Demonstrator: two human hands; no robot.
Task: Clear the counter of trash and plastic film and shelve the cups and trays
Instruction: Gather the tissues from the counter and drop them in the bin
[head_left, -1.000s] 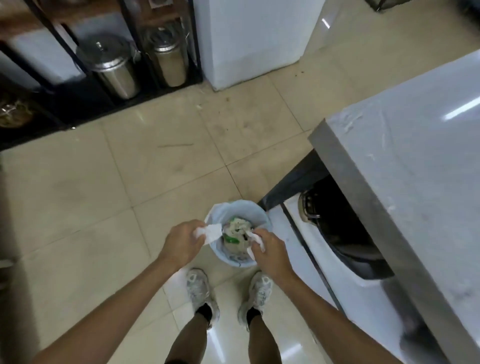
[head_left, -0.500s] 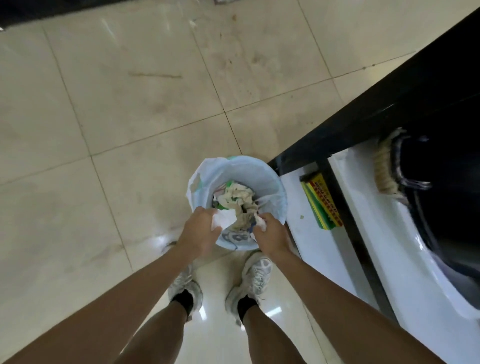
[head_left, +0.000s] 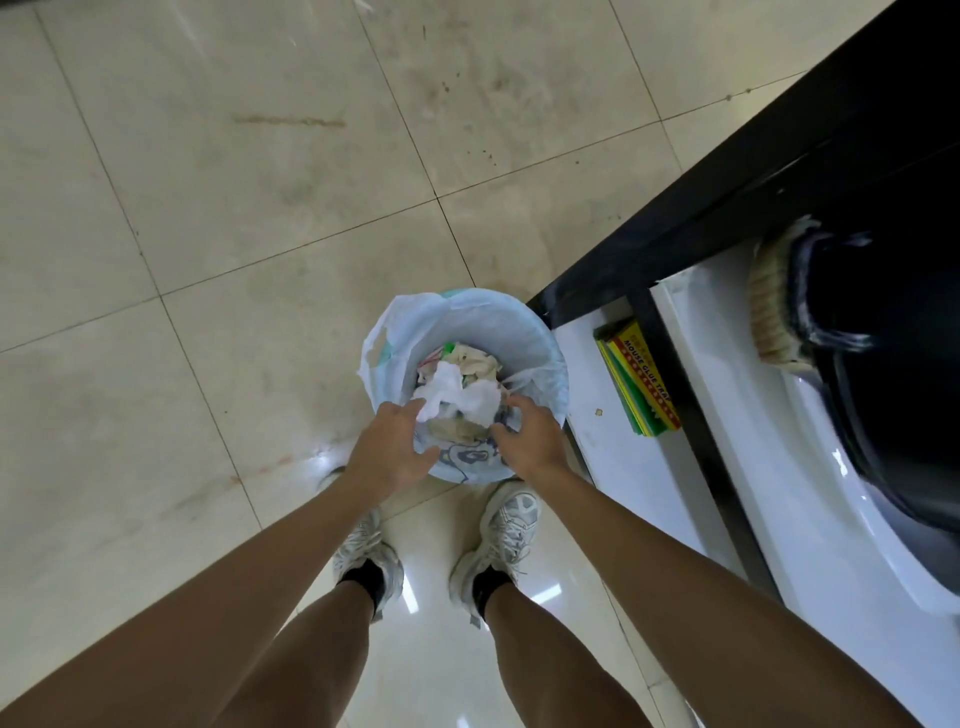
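Trash step is basically wrapping up here. The white crumpled paper sits on top of the pile inside the small lined bin, middle of the frame just above the shoes, so that bit of counter trash looks dumped already. My guess for the next move: pull both hands out, stand up, and head back to the counter for the plastic film, cups and trays, none of which show up here.

Left hand hovers over the bin's near rim, fingers loosely spread, fingertips right by the paper but not gripping it as far as I can tell. Right hand is lower right of the bin opening, fingers relaxed and a bit curled, holding nothing. A mouse glue trap box lies just right of the bin under the black counter frame.
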